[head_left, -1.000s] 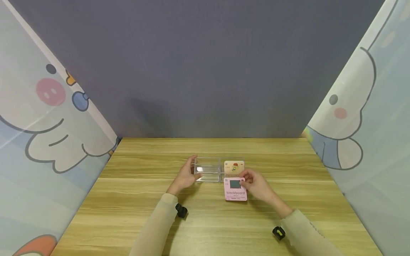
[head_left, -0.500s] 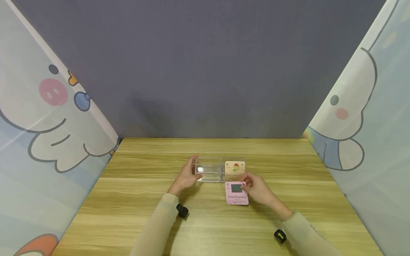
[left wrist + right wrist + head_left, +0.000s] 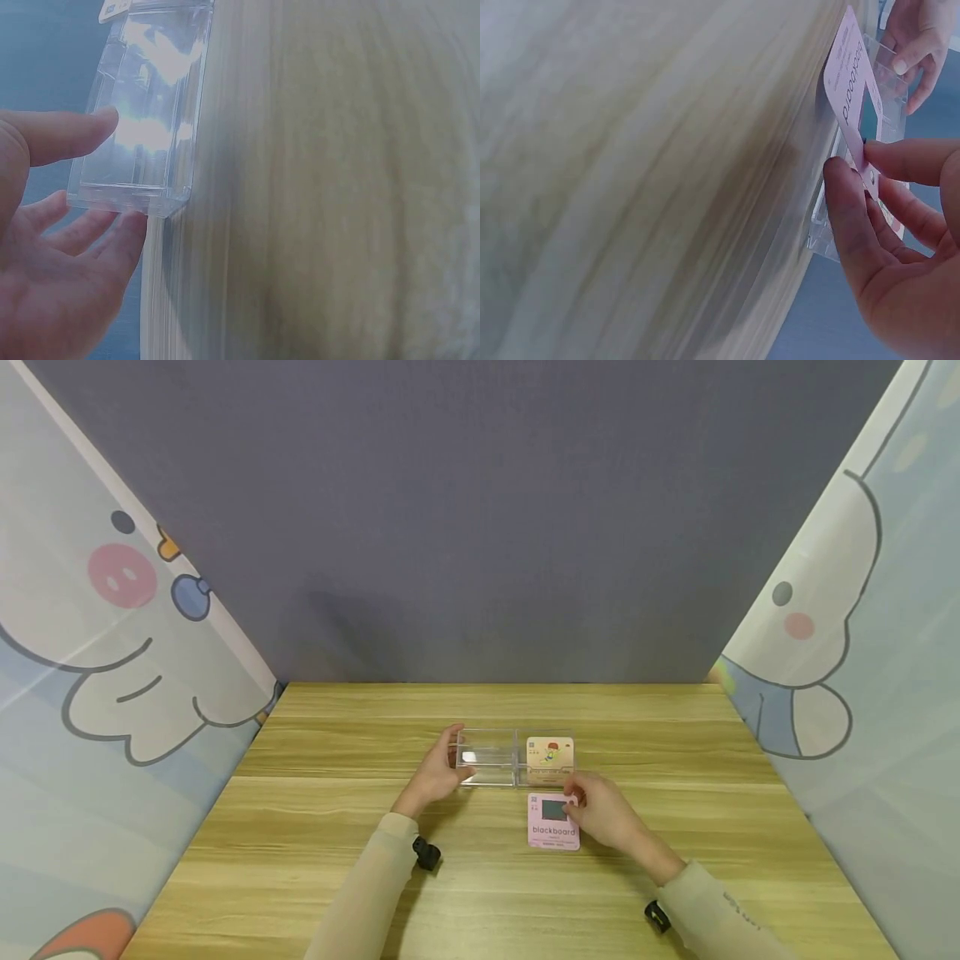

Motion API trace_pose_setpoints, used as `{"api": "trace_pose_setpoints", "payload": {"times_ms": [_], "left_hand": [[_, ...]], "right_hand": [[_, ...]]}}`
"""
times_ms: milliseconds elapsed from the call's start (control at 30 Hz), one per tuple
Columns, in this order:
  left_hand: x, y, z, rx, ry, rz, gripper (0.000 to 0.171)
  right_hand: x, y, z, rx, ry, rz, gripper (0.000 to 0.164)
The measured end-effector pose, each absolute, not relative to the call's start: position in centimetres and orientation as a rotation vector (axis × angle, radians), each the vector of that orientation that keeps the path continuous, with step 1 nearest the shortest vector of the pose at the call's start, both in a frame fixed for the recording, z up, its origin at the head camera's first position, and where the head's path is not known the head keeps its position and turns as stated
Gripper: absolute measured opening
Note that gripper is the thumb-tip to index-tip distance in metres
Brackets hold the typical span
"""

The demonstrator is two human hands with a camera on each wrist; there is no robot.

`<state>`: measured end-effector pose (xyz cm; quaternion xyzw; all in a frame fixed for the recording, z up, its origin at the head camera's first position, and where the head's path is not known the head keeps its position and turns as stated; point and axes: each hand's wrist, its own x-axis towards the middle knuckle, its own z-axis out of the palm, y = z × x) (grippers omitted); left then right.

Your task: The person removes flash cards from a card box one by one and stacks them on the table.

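A clear plastic box [image 3: 486, 758] with two compartments rests on the wooden table. My left hand [image 3: 437, 770] holds its left end, thumb [image 3: 71, 135] over the front side and fingertips against the end wall. In the right compartment stands a cream card [image 3: 550, 752] with a small cartoon figure. Between thumb and fingers, my right hand [image 3: 606, 810] pinches the upper right corner of a pink card [image 3: 553, 837] printed "blackboard". That card is in front of the box, its picture and text facing up toward the head camera. In the right wrist view the pink card [image 3: 855, 90] is tilted, overlapping the box.
The wooden table [image 3: 337, 877] reaches back to a grey panel [image 3: 480, 527]. Cartoon-printed curtains [image 3: 97, 635] stand along both sides. Black wrist cameras [image 3: 427, 853] hang near both cuffs.
My right hand has drawn the pink card toward me, away from the box, uncovering more of the cream card. The left hand stays at the box's left end.
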<state>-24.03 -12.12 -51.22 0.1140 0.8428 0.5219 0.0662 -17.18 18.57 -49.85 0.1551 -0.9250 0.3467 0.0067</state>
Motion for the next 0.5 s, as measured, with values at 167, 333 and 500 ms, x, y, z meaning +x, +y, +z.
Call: {"api": "trace_pose_setpoints", "payload": {"times_ms": [167, 333, 500], "left_hand": [[-23.92, -12.13, -51.12, 0.352, 2.538, 1.576, 0.084], [-23.84, -12.11, -50.96, 0.343, 2.531, 1.579, 0.084], [-23.80, -12.08, -50.88, 0.336, 2.525, 1.581, 0.084]], "right_hand": [[-17.04, 18.39, -49.80, 0.497, -2.944, 0.981, 0.018], [-16.93, 18.23, -49.81, 0.518, -3.006, 0.888, 0.016], [-16.91, 18.01, -49.87, 0.552, -3.049, 0.820, 0.016]]}}
